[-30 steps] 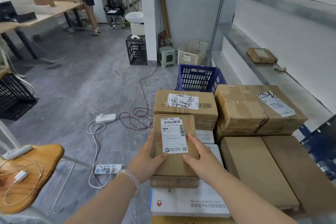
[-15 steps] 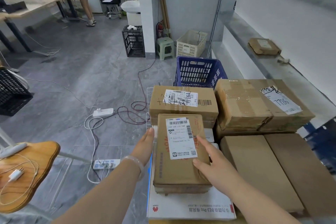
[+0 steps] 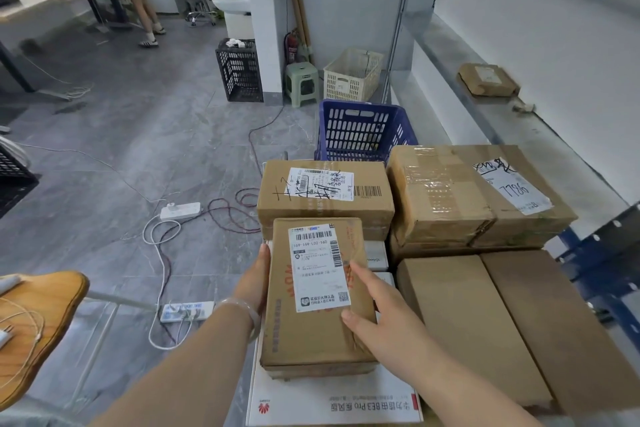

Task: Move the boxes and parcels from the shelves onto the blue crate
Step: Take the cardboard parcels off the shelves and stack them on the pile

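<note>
You had two grips in view, the left grip [image 3: 252, 284] and the right grip [image 3: 381, 319]. Six brown boxes showed their tops in the near stack: the near labelled box [image 3: 311, 329], the far labelled box [image 3: 325, 211], the taped box [image 3: 436, 194], the marked box [image 3: 512, 184], the left plain box [image 3: 464, 329] and the right plain box [image 3: 568, 333]. One parcel [image 3: 488, 80] sat on the far right shelf [image 3: 561, 149]. You could count four crates: one blue crate [image 3: 363, 128], the far black crate [image 3: 239, 69], the left black crate [image 3: 14, 177] and one cream crate [image 3: 353, 74]. Two power strips lay at the left, the far strip [image 3: 180, 211] and the near strip [image 3: 187, 310].
</note>
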